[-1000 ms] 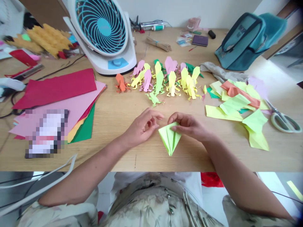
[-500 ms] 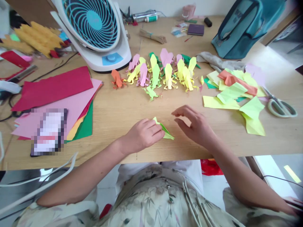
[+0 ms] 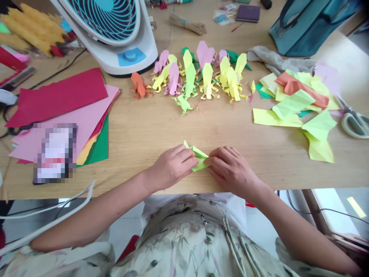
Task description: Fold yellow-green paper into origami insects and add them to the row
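A small folded piece of light green paper (image 3: 200, 163) lies low over the wooden table (image 3: 138, 130), close to its front edge. My left hand (image 3: 176, 164) is closed on the paper's left side, its fingers covering that part. From the right, my right hand (image 3: 230, 167) pinches the paper's right end with thumb and fingers. Some creased flaps show between the two hands. Beyond them stands a group of folded paper figures with thin curled legs: a light green one (image 3: 184, 104) is nearest, and an orange one (image 3: 139, 85) is at the left end.
Coloured paper sheets (image 3: 60, 98) and a phone (image 3: 54, 154) lie at left, below a fan (image 3: 129, 57). Loose creased papers (image 3: 319, 125) and scissors (image 3: 356, 123) are at right. A teal bag (image 3: 305, 30) and a grey cloth (image 3: 276, 59) stand behind.
My right hand has come down and left onto the paper's right end, where it was apart before. My left hand keeps its hold. The view has tilted slightly downward.
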The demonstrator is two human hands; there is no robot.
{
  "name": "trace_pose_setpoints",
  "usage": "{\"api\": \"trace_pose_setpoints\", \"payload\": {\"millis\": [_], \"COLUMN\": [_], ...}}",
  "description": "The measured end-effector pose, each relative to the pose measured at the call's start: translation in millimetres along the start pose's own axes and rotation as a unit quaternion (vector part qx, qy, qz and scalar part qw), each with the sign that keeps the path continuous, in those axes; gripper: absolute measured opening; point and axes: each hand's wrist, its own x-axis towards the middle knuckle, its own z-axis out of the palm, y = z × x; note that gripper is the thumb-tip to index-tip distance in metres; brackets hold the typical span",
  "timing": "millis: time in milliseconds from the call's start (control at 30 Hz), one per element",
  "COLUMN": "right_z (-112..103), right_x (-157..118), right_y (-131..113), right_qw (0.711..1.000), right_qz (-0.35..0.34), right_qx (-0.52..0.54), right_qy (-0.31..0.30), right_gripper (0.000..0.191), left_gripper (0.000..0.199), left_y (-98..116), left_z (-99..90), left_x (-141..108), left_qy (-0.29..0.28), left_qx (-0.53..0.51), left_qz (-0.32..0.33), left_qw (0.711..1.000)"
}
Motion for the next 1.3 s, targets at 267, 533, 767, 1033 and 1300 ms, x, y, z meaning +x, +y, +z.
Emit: {"api": "trace_pose_setpoints", "payload": {"millis": [267, 533, 767, 1033, 1300], "right_z": [3.2, 5.8, 6.6, 8.4, 7.1], "right_x": [0.9, 3.9, 4.9, 2.7, -5.7], "right_y": [-1.4, -2.3, -3.1, -2.9, -5.2], "right_qw": [0.999, 0.992, 0.991, 0.993, 0.993], "right_qz": [0.003, 0.07, 0.091, 0.08, 0.066], "right_qx": [0.039, 0.103, 0.101, 0.081, 0.091], "right_qy": [-0.003, 0.016, 0.007, 0.0, 0.025], "right_gripper": [0.02, 0.014, 0.011, 0.013, 0.021], "left_gripper": [0.019, 0.011, 0.01, 0.009, 0.013], "left_y": [3.8, 3.2, 2.3, 5.9, 7.1], "left_z": [-0.6, 0.3, 3.5, 2.2, 1.4], "left_x": [-10.2, -6.7, -2.4, 2.4, 7.6], "left_qy": [0.006, -0.019, -0.015, -0.028, -0.037], "left_qx": [-0.008, -0.052, -0.081, -0.053, 0.012], "left_qz": [-0.042, -0.1, -0.132, -0.145, -0.133], "left_qw": [0.999, 0.993, 0.988, 0.988, 0.99]}}
